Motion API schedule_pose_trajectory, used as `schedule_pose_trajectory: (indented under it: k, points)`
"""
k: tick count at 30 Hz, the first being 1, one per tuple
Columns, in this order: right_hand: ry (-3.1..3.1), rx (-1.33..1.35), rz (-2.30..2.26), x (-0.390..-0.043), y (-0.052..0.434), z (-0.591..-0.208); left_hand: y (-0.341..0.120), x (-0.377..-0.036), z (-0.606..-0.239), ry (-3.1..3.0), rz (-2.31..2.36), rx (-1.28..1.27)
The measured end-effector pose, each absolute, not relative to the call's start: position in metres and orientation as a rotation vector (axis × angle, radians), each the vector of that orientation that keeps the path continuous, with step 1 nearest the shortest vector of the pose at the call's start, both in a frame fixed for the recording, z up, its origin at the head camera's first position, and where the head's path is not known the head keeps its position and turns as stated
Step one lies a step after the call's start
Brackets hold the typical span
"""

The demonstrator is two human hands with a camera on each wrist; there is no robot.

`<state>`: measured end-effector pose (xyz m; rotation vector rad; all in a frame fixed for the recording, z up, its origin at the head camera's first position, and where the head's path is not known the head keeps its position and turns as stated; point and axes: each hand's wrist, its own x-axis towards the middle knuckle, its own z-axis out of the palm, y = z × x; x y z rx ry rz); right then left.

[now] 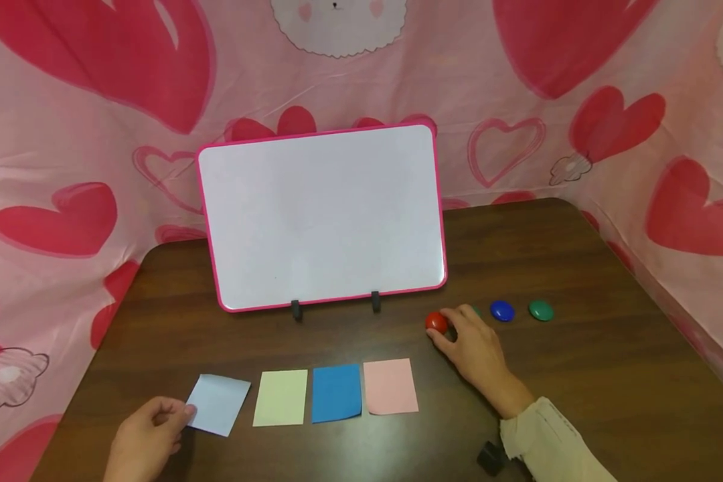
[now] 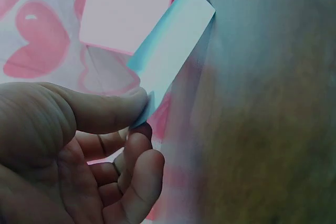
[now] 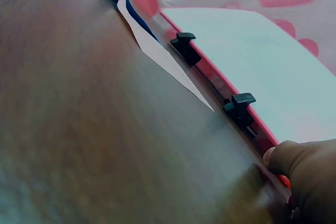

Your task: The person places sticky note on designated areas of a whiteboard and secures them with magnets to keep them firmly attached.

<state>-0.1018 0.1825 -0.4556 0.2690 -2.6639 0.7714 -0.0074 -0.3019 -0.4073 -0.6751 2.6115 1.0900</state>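
Note:
My left hand (image 1: pixel 147 435) pinches a light blue sticky note (image 1: pixel 218 406) by its near left corner, thumb on top. In the left wrist view the same note (image 2: pixel 176 40) stands out from between thumb and fingers. My right hand (image 1: pixel 477 351) holds a round red magnet (image 1: pixel 436 323) between thumb and fingers, right of the whiteboard's lower corner. Only a bit of the red magnet (image 3: pixel 284 181) shows in the right wrist view. A blue magnet (image 1: pixel 503 310) and a green magnet (image 1: pixel 541 310) lie right of that hand. Another green piece (image 1: pixel 476 310) is mostly hidden behind it.
A pink-framed whiteboard (image 1: pixel 325 214) stands on black clips (image 1: pixel 296 310) at the table's back. Pale yellow (image 1: pixel 280 398), blue (image 1: pixel 336 393) and pink (image 1: pixel 390 387) sticky notes lie in a row. A small black object (image 1: pixel 491 458) is near the right sleeve. Heart-patterned cloth (image 1: pixel 84 221) surrounds the table.

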Motion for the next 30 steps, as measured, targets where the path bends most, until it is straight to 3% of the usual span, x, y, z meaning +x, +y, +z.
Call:
schedule_pose_trajectory:
  k: [16,30]
  points:
    - [-2.717,0.237,0.799,-0.1,0.1828,-0.4537,-0.3017,-0.0065,-0.4112,2.552,1.442,-0.869]
    - [-2.703,0.238,0.805,-0.1012,0.1852,-0.4533,-0.3081,-0.0088,-0.4096,2.625,1.276,-0.724]
